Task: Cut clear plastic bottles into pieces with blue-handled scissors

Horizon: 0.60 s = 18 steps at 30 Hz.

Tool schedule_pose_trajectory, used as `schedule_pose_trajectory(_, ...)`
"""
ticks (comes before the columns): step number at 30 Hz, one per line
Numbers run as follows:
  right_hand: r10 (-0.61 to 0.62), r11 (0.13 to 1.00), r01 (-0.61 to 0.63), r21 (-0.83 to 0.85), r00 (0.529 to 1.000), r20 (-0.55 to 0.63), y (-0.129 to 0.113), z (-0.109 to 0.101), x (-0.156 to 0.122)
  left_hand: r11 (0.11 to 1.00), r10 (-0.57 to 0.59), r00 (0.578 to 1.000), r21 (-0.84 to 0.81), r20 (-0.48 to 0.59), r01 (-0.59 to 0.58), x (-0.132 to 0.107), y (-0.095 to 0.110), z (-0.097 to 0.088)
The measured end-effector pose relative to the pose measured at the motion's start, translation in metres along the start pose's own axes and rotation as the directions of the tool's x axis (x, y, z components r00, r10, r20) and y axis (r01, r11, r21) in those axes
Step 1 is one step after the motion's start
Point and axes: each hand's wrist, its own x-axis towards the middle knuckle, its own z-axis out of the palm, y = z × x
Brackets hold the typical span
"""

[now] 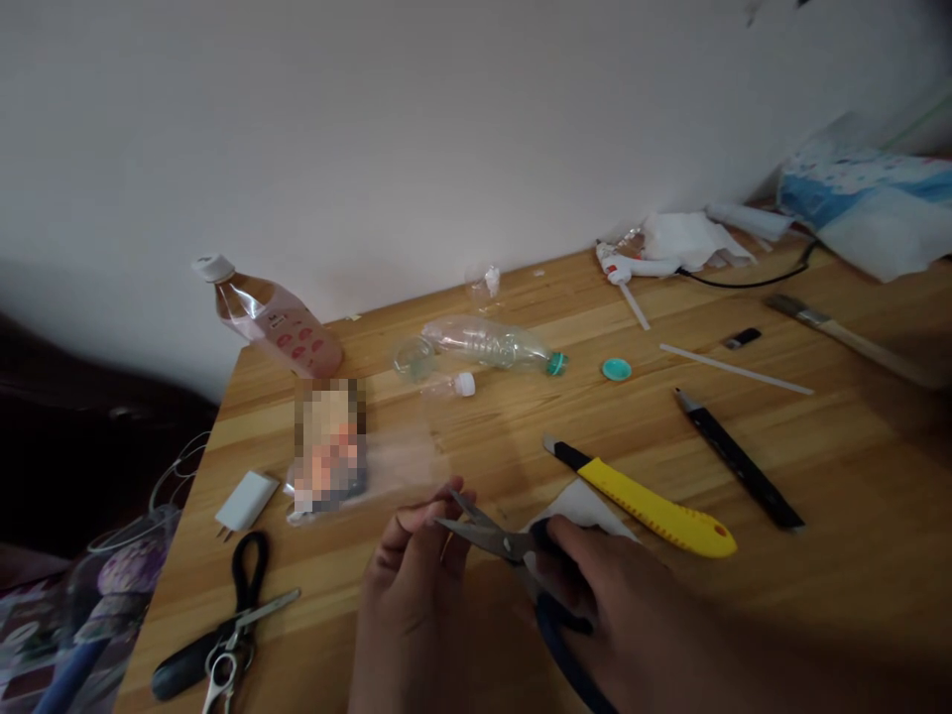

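Observation:
My right hand (617, 605) grips blue-handled scissors (506, 543), their blades parted and pointing left. My left hand (416, 585) is closed in a pinch right at the blade tips, holding something thin and clear that I cannot make out. A sheet of clear plastic (402, 456) lies just beyond the fingers. A white paper scrap (584, 506) lies under the scissors, beside a yellow utility knife (647, 506).
On the wooden table: a cut clear bottle (491, 345), a pink drink bottle (275, 322), a teal cap (616, 369), a black pen (740, 461), a white charger (247, 500), black scissors (223, 635), a glue gun (640, 268), a brush (848, 337).

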Motion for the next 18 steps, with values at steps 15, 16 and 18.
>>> schedule_pose_trajectory(15, 0.012, 1.000, -0.012, 0.000, 0.998, 0.053, -0.003, -0.008, 0.002, 0.999, -0.034, 0.997, 0.022, 0.064, 0.033, -0.005, -0.012, -0.006)
schedule_pose_trajectory(16, 0.012, 1.000, -0.011, -0.009, 0.999, 0.053, -0.004, -0.009, 0.002, 0.999, -0.032, 0.997, 0.027, 0.072, 0.030, -0.005, -0.012, -0.006)
schedule_pose_trajectory(18, 0.017, 1.000, -0.015, -0.022, 0.998, 0.053, -0.005, -0.009, 0.003, 0.999, -0.034, 0.995, 0.034, 0.091, 0.031, -0.005, -0.012, -0.006)
